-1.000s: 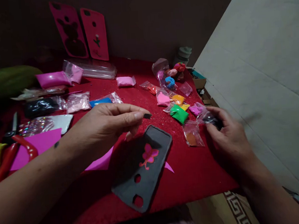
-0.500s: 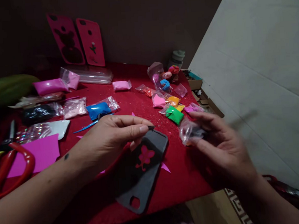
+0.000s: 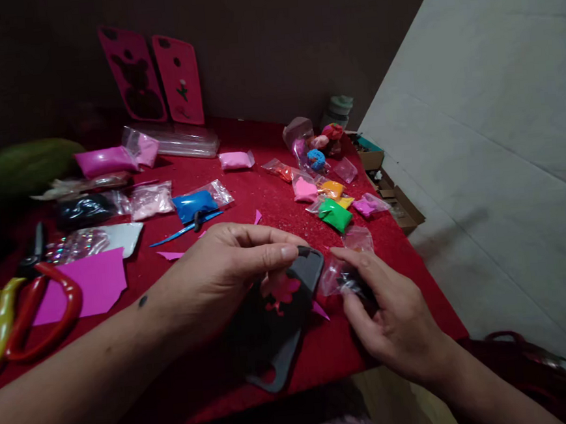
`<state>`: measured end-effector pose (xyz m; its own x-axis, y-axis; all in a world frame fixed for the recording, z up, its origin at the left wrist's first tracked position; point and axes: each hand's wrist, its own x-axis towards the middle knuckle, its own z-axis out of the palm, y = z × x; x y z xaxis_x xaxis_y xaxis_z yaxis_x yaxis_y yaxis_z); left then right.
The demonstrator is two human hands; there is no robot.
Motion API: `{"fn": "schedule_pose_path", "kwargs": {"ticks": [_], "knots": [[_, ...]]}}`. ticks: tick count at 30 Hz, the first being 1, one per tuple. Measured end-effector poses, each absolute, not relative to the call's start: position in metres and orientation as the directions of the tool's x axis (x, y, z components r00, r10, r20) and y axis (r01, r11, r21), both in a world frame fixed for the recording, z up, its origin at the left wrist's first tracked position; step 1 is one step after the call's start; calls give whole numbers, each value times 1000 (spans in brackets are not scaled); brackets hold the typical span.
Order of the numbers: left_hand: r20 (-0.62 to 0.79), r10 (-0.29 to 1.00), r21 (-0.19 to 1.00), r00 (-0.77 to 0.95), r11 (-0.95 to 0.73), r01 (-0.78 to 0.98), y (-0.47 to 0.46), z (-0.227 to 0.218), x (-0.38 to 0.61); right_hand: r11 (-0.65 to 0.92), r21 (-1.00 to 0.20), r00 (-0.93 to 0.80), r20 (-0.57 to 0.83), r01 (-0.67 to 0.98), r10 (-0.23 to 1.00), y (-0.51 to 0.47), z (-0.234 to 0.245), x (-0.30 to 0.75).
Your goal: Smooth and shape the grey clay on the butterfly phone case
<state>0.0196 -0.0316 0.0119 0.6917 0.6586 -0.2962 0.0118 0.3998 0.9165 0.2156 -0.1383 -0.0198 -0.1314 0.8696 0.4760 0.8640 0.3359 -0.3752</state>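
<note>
A dark grey phone case [image 3: 293, 342] lies on the red-covered table, with a pink butterfly-like shape [image 3: 280, 292] on it. Over the case's far end, my left hand [image 3: 243, 267] is closed in a pinch. A small piece of black clay showed in that pinch earlier; now the fingertips mostly hide it. To the right of the case, my right hand [image 3: 393, 308] grips a crinkled clear plastic bag [image 3: 331, 277] with black clay inside. The right fingers partly cover the bag.
Several clay packets surround the work, including blue [image 3: 197, 206], green [image 3: 335, 216] and black [image 3: 84, 210]. Red and yellow-handled scissors [image 3: 38, 283] lie left by a magenta sheet [image 3: 97, 285]. Two pink phone cases [image 3: 179, 83] stand at the back. Pink scraps [image 3: 171, 255] lie about.
My right hand has moved left and down with the bag, closer to the phone case. My left hand stays pinched above the case. The view has shifted slightly.
</note>
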Motion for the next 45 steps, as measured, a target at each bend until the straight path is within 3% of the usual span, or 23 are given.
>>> {"fn": "schedule_pose_path", "kwargs": {"ticks": [4, 7, 11, 14, 21, 28, 32, 37, 41, 45], "knots": [[-316, 639, 892, 701, 453, -11, -30, 11, 20, 236, -275, -115, 394, 932, 912, -148, -25, 229], [-309, 622, 885, 720, 465, -22, -30, 9, 21, 228, -292, -133, 312, 929, 941, -151, -18, 231], [-310, 617, 889, 723, 457, -9, -32, 9, 23, 370, -406, -135, 501, 835, 855, -142, 4, 219], [-319, 598, 882, 735, 472, -2, -34, 10, 24, 442, -369, -159, 593, 818, 789, -130, 13, 204], [-311, 571, 878, 760, 479, -1, -34, 6, 24, 481, -231, -217, 676, 845, 705, -119, 2, 190], [-321, 599, 897, 733, 442, 32, -36, 5, 23, 542, -249, -244, 691, 803, 680, -119, 0, 193], [-305, 629, 926, 715, 373, 67, -35, 6, 21, 503, -367, -147, 677, 783, 722, -117, 2, 190], [-310, 681, 944, 664, 302, 131, -36, 9, 18, 368, -690, 95, 535, 623, 840, -116, 9, 187], [-101, 762, 993, 640, 39, 110, -41, 14, 17, 169, -924, 153, 233, 343, 960, -116, 15, 188], [187, 767, 927, 613, -344, 148, -48, 19, 18, -24, -1000, 111, -25, -19, 994, -113, 12, 188]]}}
